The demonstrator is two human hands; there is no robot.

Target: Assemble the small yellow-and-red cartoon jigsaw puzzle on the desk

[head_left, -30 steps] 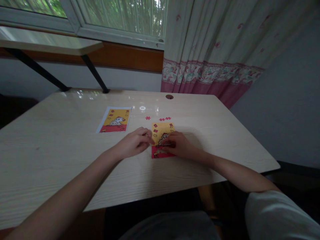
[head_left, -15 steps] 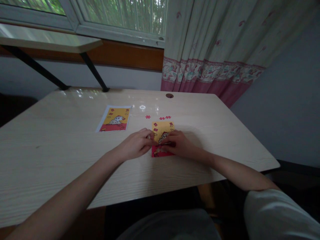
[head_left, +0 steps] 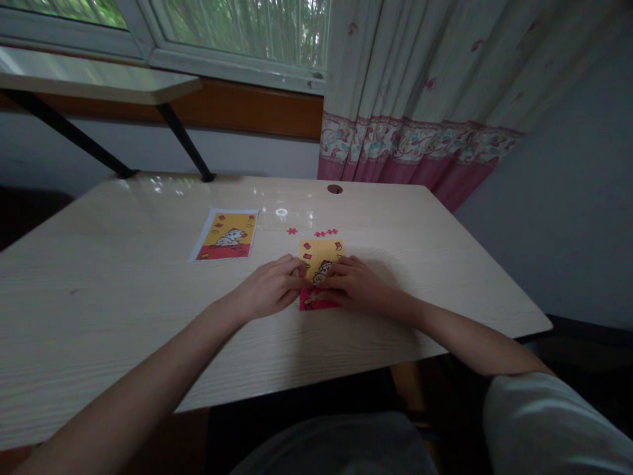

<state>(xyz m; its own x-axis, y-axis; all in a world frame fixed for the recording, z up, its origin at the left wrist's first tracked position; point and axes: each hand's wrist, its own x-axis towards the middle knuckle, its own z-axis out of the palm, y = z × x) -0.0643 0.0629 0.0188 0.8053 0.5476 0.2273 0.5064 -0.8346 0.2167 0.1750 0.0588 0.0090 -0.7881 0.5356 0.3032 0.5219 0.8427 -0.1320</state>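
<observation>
A small jigsaw puzzle, yellow above and red below with a white cartoon animal, lies flat on the table. A pale gap shows in its red lower part. From the left, my left hand reaches over the puzzle's edge with its fingers closed, thumb and forefinger tips near the middle. My right hand covers the right side, fingers bent and pressed together close to the left fingertips. Whatever sits under or between the fingertips is hidden. Beyond the puzzle lie loose red puzzle pieces.
Another loose red piece lies slightly left of the others. A printed reference picture with the same design rests to the left. The pale wooden table has a round cable hole near its back edge, and a raised shelf stands back left.
My right hand's fingers have come down a little flatter over the puzzle, and the dark red area under them is now covered. My left hand stays almost in place.
</observation>
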